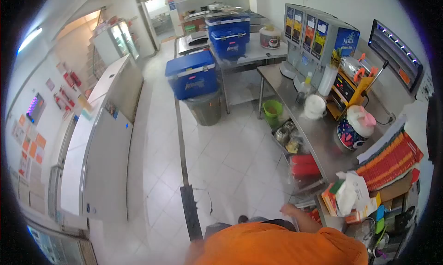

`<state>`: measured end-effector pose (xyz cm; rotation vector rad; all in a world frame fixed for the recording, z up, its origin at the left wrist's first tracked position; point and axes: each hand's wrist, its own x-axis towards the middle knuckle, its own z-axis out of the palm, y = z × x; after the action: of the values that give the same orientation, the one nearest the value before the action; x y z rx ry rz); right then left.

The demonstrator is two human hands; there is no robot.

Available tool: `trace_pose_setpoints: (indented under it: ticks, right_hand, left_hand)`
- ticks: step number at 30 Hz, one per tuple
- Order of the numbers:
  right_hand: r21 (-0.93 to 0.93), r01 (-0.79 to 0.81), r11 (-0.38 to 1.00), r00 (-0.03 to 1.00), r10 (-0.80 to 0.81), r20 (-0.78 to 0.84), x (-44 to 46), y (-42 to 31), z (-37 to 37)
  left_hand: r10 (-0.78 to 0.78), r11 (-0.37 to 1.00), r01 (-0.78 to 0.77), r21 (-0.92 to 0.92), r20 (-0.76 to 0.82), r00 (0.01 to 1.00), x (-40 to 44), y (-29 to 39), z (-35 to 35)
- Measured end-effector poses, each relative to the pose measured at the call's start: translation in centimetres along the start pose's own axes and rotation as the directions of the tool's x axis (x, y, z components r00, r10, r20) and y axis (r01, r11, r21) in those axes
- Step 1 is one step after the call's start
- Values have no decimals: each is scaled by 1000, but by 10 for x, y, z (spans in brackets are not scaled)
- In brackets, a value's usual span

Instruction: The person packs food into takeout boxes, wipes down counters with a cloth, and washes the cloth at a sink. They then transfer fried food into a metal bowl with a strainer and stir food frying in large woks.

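Note:
My right hand [290, 210] is low in the head view, beside the orange shirt and left of the metal counter's lower end. Its fingers look loosely bent and apart, with nothing visible in them. My left hand is out of sight. Close to the right hand, the counter [295, 119] bears a box with white tissue or plastic [349, 196]. Red bundles [303, 165] lie on the shelf below.
Blue coolers [191, 69] rest on a grey bin [204, 109] and a table ahead. A long white freezer [104, 159] lines the left. Drink dispensers [307, 36] and a flowered pot [353, 129] stand right. A green bucket [272, 109] is under the counter.

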<state>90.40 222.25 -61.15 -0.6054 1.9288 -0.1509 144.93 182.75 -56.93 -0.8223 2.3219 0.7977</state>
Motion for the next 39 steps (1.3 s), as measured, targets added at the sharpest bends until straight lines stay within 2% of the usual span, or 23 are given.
trace_pose_setpoints:
  ticks: [1,2,3,4,6,9,14,15,18,20,21,22,24,25,26,27,29,30,31,33,35,37,39]
  right_hand:
    - [11,57,998,995,-55,-87,12,-37,-43]
    - [40,135,990,972,-125,-199,23,-74,-86]
    - [83,203,976,941,-171,-291,34,-112,-131]
    - [163,244,956,919,-175,-353,47,-148,-171]
    - [483,272,832,925,-87,-371,93,-200,-238]
    - [441,309,843,911,-128,-393,125,-278,-335]
    - [585,152,797,965,8,-263,168,-364,-448]
    - [607,116,786,976,25,-219,173,-381,-476]
    - [592,207,779,933,24,-358,205,-402,-552]
    - [558,393,731,837,-34,-546,238,-398,-605]
    - [526,474,706,776,-51,-629,255,-394,-634]
    - [548,472,691,748,16,-664,261,-401,-668]
    - [598,490,634,699,124,-704,239,-438,-752]
    - [621,517,589,676,164,-718,234,-451,-798]
    - [565,571,596,611,152,-777,249,-436,-847]
    - [499,625,601,535,136,-834,263,-420,-899]
    - [358,585,727,353,169,-920,256,-427,-1020]
    - [349,576,739,310,197,-930,269,-417,-1087]
    - [345,565,750,271,227,-935,283,-402,-1151]
    - [63,443,894,30,55,-998,325,-366,-1270]
    - [3,320,947,-76,29,-997,362,-345,-1371]
    - [43,96,994,-102,53,-993,369,-361,-1434]
    - [-8,70,998,-96,-2,-995,386,-362,-1495]
  left_hand:
    - [-206,912,211,-352,54,977,7,6,-16]
    - [-345,739,350,-576,124,931,20,12,-32]
    - [-410,629,396,-669,148,900,41,14,-52]
    - [-438,565,415,-713,168,883,61,15,-70]
    - [-452,530,415,-740,168,876,112,14,-112]
    - [-454,505,397,-766,156,877,191,6,-179]
    - [-464,507,279,-815,14,886,331,-11,-321]
    - [-475,529,229,-817,-62,878,363,-14,-354]
    - [-444,684,-35,-729,-454,772,468,-21,-476]
    - [-272,784,-287,-550,-721,637,540,15,-617]
    - [-249,798,-356,-486,-804,540,563,57,-692]
    - [-144,817,-471,-333,-909,392,594,87,-752]
    - [-43,794,-563,-229,-945,324,642,149,-861]
    - [-44,771,-587,-247,-940,338,652,195,-910]
    - [-54,762,-597,-251,-943,328,683,222,-944]
    - [-89,720,-619,-314,-926,367,710,251,-974]
    - [-8,775,-610,-166,-968,253,786,291,-1016]
    - [9,840,-525,-137,-964,266,808,318,-1036]
    - [39,853,-513,-98,-968,249,845,329,-1047]
    - [6,941,-332,-64,-979,204,918,338,-1052]
    - [-135,989,97,-111,-946,296,921,383,-1061]
    - [-159,957,281,-75,-944,289,919,412,-1066]
    - [-178,950,306,-62,-913,368,928,395,-1063]
